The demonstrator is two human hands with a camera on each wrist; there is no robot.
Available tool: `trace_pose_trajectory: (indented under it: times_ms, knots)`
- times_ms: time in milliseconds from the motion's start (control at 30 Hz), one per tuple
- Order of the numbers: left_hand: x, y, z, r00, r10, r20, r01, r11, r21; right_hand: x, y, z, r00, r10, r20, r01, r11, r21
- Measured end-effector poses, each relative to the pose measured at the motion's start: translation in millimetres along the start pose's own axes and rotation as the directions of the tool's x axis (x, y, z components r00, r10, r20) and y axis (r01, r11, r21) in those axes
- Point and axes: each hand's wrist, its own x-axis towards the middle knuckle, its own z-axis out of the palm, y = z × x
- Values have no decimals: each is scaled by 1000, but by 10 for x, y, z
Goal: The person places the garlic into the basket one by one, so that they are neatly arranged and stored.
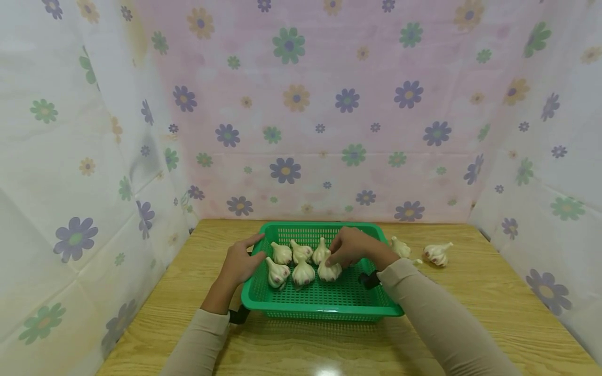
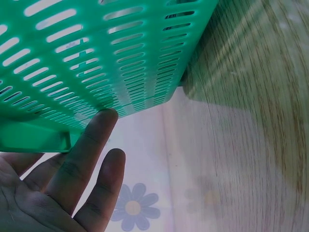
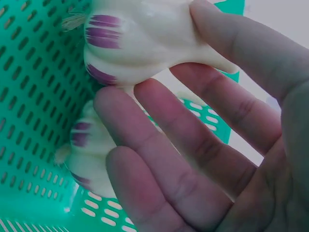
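Note:
My right hand (image 1: 350, 248) pinches a garlic bulb (image 1: 329, 271) inside the green basket (image 1: 324, 309). In the right wrist view, the thumb and fingers hold this white garlic bulb (image 3: 140, 41) with purple streaks, and another garlic bulb (image 3: 91, 150) sits behind the fingers. Several more bulbs stand in two rows in the basket, such as the front-left garlic bulb (image 1: 277, 274). At the basket's left side, my left hand (image 1: 240, 263) rests against the rim. Seen from the left wrist, the fingers (image 2: 94, 145) are fairly straight, with one fingertip against the slotted outer wall (image 2: 130, 58).
To the right of the basket, a garlic bulb (image 1: 437, 254) lies on the wooden table (image 1: 470, 297). Another garlic bulb (image 1: 401, 247) is partly hidden by the right forearm. Flower-patterned cloth (image 1: 320, 109) hangs behind the table and along both sides.

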Motion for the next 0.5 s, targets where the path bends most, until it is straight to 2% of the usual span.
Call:
trace_pose_trajectory:
  times_ms: [200,500]
  knots:
    - [4,4,0,1000,1,2,-1,1000,-17,58,16,45,1000,27,-5,-27,1000,-2]
    - [3,-17,-5,1000,0,8,1,1000,-28,78,17,84,1000,23,-11,-23,1000,-1]
